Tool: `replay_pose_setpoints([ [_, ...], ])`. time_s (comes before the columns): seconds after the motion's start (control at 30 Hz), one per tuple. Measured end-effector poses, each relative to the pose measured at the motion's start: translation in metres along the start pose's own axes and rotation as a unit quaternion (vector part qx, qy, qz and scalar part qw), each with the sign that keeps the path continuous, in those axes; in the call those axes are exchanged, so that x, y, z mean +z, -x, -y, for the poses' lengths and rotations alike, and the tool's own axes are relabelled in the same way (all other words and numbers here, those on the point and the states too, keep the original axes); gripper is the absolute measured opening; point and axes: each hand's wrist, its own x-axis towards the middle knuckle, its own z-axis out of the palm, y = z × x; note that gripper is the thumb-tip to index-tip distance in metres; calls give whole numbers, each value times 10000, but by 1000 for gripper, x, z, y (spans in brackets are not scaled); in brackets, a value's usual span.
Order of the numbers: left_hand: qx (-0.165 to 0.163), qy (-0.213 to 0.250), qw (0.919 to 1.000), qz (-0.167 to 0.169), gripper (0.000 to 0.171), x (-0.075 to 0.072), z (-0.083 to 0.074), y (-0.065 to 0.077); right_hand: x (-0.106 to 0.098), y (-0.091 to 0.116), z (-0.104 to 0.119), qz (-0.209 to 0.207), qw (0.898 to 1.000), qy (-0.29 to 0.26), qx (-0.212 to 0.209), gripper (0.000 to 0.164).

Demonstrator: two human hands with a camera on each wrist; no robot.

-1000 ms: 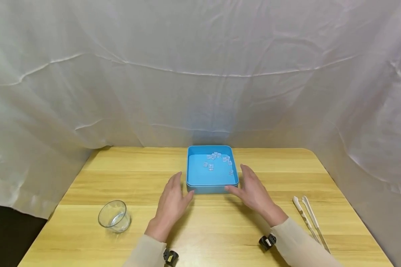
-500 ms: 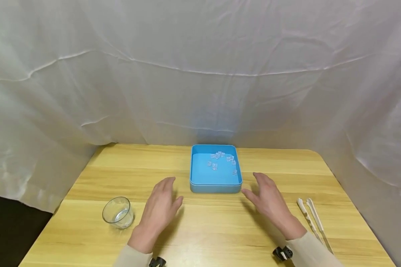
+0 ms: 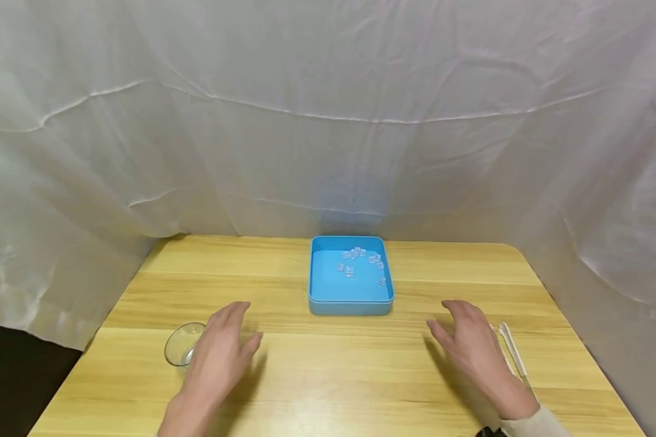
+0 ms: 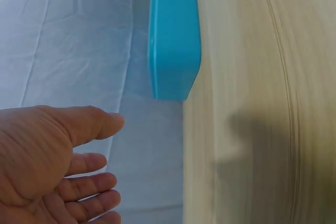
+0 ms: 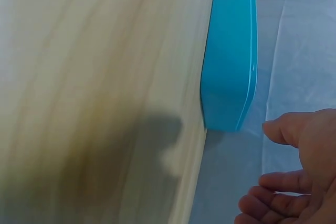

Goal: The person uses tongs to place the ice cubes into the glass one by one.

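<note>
Round-cornered square blue box [image 3: 351,308], clear cubes [image 3: 349,272] scattered inside, left fingers [image 4: 89,186] and right fingers [image 5: 286,181] spread wide

Glass [image 3: 178,346] stands left, tongs [image 3: 514,352] right, cubes [image 3: 349,272] in box [image 3: 351,308] behind.

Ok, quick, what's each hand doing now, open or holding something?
Left hand: open, holding nothing, apart from the square blue box.
Right hand: open, holding nothing, also apart from the box.

The head view looks forward and down from the near side, while both wrist views, lower, closer, rolled sideways, face far, sharing the blue tray [image 3: 351,308].
</note>
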Motion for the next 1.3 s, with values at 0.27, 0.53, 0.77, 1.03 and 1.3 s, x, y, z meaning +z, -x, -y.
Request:
replay_pose_setpoints([
  [0.27,-202,-158,9996,-138,63,-24,16,13,-9,16,-17,2,9997,198,152,51],
  [0.53,-951,-275,9943,408,84,-38,41,19,-14,31,-33,49,9984,371,434,51],
  [0.77,-1309,-410,9871,824,106,-44,62,20,-18,42,-46,-187,9979,572,233,50],
  [1.03,-1407,-644,9831,983,115,-43,76,20,-21,44,-56,-685,9949,740,-47,47],
  [1.3,-1528,-688,9780,1244,108,-47,82,19,-28,44,-61,-1152,9870,1063,-353,49],
])
